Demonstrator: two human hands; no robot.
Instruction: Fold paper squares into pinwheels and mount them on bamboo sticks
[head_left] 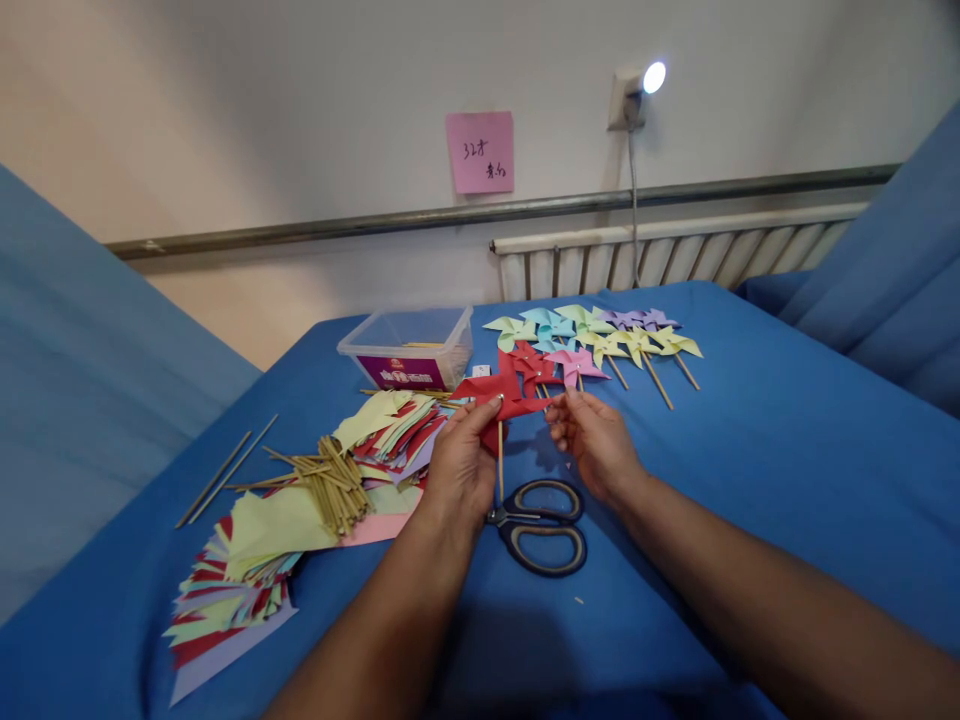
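A red paper pinwheel [512,397] on a thin wooden stick is held up over the table. My left hand [466,455] grips it, the thumb lying near the pin at its centre. My right hand [592,440] pinches the tip of the pinwheel's right blade between thumb and fingers. Below the hands lie scissors [545,552] with dark handles, their blades hidden beneath my left hand. Just beyond, finished-looking pinwheels rest on the cloth, among them a pink pinwheel [576,366] and another red pinwheel [534,368].
Left of my hands are fanned coloured paper sheets [281,525], a heap of short sticks [337,490] and two thin rods [225,480]. A clear plastic box [405,340] stands behind them. Several pastel pinwheels [581,320] lie at the back right on the blue tablecloth [750,450].
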